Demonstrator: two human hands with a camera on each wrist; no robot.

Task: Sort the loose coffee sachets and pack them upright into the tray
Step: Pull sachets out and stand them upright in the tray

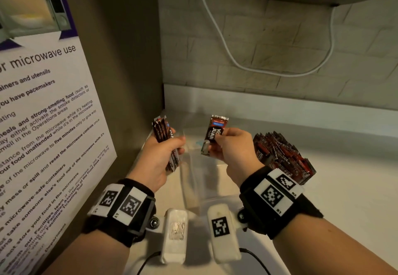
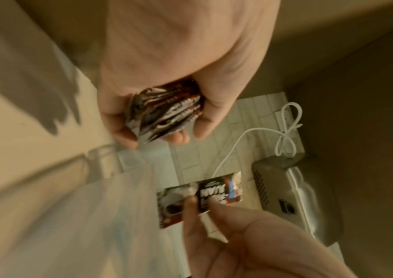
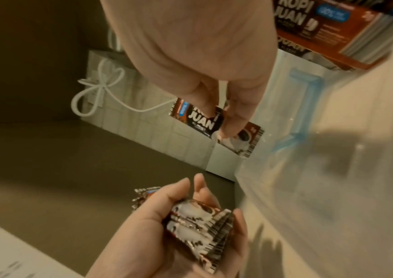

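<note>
The left hand (image 1: 160,156) squeezes a small bunch of sachets (image 1: 164,143) on the left. The right hand (image 1: 233,147) pinches one sachet (image 1: 215,134) by its middle, above the clear tray (image 1: 193,180). More sachets (image 1: 282,156) stand packed on the right. The bunch could fan out and slip, because the packets look smooth. The tray is hard to see, so a sachet might miss it.

— What's your left hand (image 2: 166,62) holding?
— A bunch of sachets (image 2: 164,114), your fingers curled round them.
— And lower down?
— Your right hand (image 2: 250,242) pinches a single sachet (image 2: 216,193) in front of the white cable (image 2: 228,150) and grey appliance (image 2: 295,195).
</note>
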